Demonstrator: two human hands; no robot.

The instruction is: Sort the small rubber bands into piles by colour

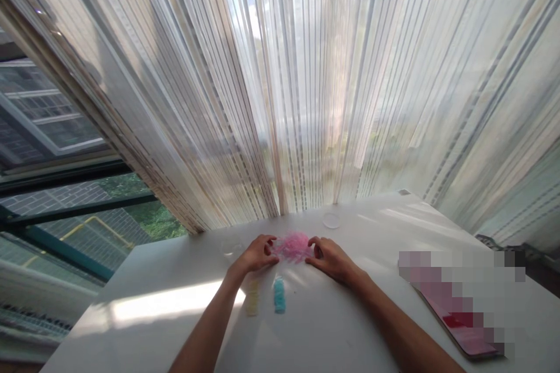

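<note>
A loose, fluffy pink heap (294, 246) lies on the white table, between my two hands. My left hand (261, 253) is at its left edge, thumb and fingers apart in a curve. On the right edge, my right hand (326, 256) rests with fingers bent and a gap between thumb and index finger. Closer to me lie a turquoise strip (279, 295) and, left of it, a pale yellow strip (252, 298). What the pink material is made of is too small to tell.
Behind the heap is a clear round lid or dish (331, 220); another clear piece (231, 246) sits left of my left hand. A pink, partly pixelated flat object (470, 326) lies at the right. Striped sheer curtains (306, 99) hang beyond the white table (153, 280).
</note>
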